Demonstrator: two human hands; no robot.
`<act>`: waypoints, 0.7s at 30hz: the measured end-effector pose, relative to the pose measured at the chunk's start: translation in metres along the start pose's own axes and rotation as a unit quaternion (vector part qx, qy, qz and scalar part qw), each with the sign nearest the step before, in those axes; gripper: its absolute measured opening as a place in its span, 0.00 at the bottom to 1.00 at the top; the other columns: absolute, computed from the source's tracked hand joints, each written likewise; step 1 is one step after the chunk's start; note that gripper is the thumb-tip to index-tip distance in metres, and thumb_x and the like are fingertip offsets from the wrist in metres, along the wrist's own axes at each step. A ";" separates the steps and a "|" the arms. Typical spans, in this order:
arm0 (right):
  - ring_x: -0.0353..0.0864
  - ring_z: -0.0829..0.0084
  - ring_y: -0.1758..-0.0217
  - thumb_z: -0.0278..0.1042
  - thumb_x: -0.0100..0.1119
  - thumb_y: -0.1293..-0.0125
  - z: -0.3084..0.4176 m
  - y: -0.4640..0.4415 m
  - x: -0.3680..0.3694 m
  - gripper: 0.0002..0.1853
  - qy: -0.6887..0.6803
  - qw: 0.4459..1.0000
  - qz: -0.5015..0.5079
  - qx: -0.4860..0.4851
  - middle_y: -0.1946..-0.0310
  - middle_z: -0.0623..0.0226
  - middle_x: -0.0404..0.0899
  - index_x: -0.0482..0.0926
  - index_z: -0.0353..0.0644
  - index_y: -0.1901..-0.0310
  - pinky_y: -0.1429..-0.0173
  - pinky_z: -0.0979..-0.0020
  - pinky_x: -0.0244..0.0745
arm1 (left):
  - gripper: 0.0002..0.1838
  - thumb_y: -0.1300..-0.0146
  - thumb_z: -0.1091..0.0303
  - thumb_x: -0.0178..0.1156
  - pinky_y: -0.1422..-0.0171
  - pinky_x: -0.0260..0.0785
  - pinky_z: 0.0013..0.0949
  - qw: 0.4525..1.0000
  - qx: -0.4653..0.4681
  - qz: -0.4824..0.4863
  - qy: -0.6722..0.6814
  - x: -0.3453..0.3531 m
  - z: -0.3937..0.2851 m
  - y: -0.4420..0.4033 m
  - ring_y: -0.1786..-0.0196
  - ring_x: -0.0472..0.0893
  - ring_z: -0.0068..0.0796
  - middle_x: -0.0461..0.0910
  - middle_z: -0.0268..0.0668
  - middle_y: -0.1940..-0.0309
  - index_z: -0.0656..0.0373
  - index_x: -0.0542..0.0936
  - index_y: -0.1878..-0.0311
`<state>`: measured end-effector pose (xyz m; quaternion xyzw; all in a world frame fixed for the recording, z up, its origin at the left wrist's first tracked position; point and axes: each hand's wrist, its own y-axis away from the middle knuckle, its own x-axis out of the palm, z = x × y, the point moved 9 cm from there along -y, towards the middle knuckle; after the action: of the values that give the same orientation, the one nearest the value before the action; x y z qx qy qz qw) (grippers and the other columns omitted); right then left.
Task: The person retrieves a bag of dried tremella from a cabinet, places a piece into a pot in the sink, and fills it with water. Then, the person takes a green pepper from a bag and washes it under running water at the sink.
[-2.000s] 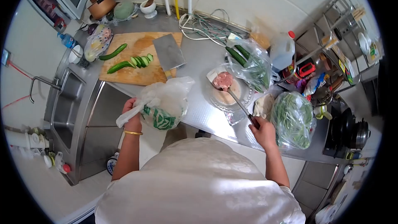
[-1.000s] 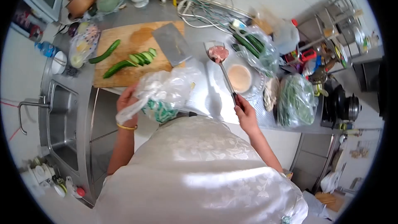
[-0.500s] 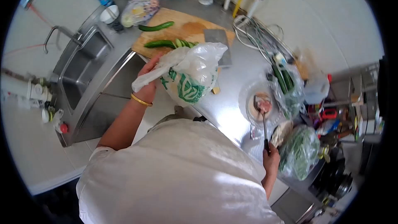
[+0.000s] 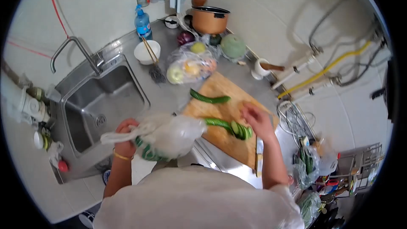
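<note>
My left hand (image 4: 126,144), with a yellow bangle at its wrist, grips a white plastic bag (image 4: 176,133) with green print near the sink's front right corner. The bag's contents cannot be made out. My right hand (image 4: 257,121) hovers over the right part of the wooden cutting board (image 4: 207,85), fingers apart and holding nothing. Just below it lies a partly sliced cucumber (image 4: 218,123) with its slices (image 4: 241,131). Farther back on the board rests a curved uncut cucumber (image 4: 210,98). A knife handle (image 4: 258,165) shows beside my right forearm, which hides the blade.
A steel sink (image 4: 104,101) with a faucet is at left. Behind the board are a bag of vegetables (image 4: 190,65), a white bowl (image 4: 147,52) with chopsticks, a copper-coloured pot (image 4: 210,20) and a mortar (image 4: 260,68). Bagged greens (image 4: 310,205) lie at right.
My right hand has let go of the long-handled utensil in the meat bowl and moved left over the board. The view has turned left. My left hand still holds the bag, now nearer the sink.
</note>
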<state>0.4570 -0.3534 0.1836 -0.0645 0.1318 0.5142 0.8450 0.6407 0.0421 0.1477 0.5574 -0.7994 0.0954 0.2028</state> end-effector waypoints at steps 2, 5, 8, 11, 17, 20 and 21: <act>0.75 0.78 0.66 0.32 0.58 0.41 0.010 -0.117 0.036 0.27 -0.044 0.998 0.032 0.028 0.63 0.66 0.76 0.63 0.42 0.40 0.64 0.76 0.72 | 0.07 0.50 0.74 0.47 0.61 0.64 0.24 1.000 -0.005 -0.013 0.000 -0.041 -0.018 -0.027 0.67 0.71 0.23 0.73 0.34 0.72 0.63 0.75 0.71; 0.74 0.77 0.64 0.37 0.64 0.48 0.021 -0.286 0.053 0.40 0.045 0.998 -0.012 0.046 0.56 0.61 0.73 0.55 0.46 0.35 0.66 0.76 0.73 | 0.07 0.52 0.69 0.49 0.61 0.62 0.24 0.995 0.015 -0.063 -0.076 -0.086 -0.051 -0.053 0.69 0.70 0.23 0.71 0.33 0.75 0.62 0.73 0.74; 0.73 0.60 0.51 0.42 0.70 0.56 0.033 -0.421 0.040 0.51 0.204 0.970 -0.129 -0.035 0.49 0.50 0.70 0.48 0.48 0.33 0.51 0.65 0.72 | 0.05 0.54 0.73 0.48 0.64 0.62 0.23 0.986 -0.032 -0.153 -0.057 -0.145 -0.044 -0.065 0.70 0.69 0.22 0.71 0.32 0.75 0.61 0.73 0.75; 0.65 0.48 0.42 0.45 0.72 0.60 0.045 -0.482 0.033 0.56 0.422 0.872 -0.238 -0.070 0.51 0.46 0.71 0.44 0.50 0.32 0.39 0.58 0.62 | 0.05 0.53 0.74 0.48 0.65 0.62 0.22 0.980 -0.025 -0.187 -0.056 -0.169 -0.043 -0.059 0.72 0.69 0.21 0.72 0.31 0.76 0.61 0.74 0.74; 0.64 0.48 0.46 0.44 0.74 0.65 0.008 -0.519 0.030 0.32 0.405 0.891 -0.203 -0.004 0.58 0.43 0.73 0.70 0.43 0.57 0.44 0.58 0.62 | 0.05 0.52 0.73 0.49 0.64 0.65 0.22 0.970 -0.024 -0.235 -0.063 -0.180 -0.058 -0.033 0.72 0.72 0.23 0.73 0.32 0.76 0.62 0.74 0.73; 0.69 0.50 0.55 0.41 0.75 0.67 -0.007 -0.487 0.033 0.26 0.346 0.894 -0.276 -0.066 0.56 0.45 0.69 0.69 0.41 0.68 0.50 0.59 0.66 | 0.05 0.51 0.72 0.49 0.63 0.68 0.25 0.961 0.000 -0.276 -0.033 -0.177 -0.074 -0.023 0.72 0.73 0.24 0.73 0.33 0.76 0.61 0.73 0.73; 0.69 0.48 0.52 0.39 0.75 0.66 -0.002 -0.469 0.037 0.25 0.300 0.907 -0.287 -0.074 0.51 0.41 0.66 0.69 0.41 0.68 0.48 0.61 0.66 | 0.05 0.51 0.72 0.49 0.62 0.68 0.25 0.959 0.002 -0.284 -0.018 -0.176 -0.075 -0.022 0.71 0.73 0.25 0.73 0.33 0.75 0.61 0.73 0.72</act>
<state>0.8882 -0.5394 0.1585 -0.3129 0.3163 0.2143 0.8696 0.7295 0.2130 0.1378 0.7636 -0.6115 0.0256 0.2057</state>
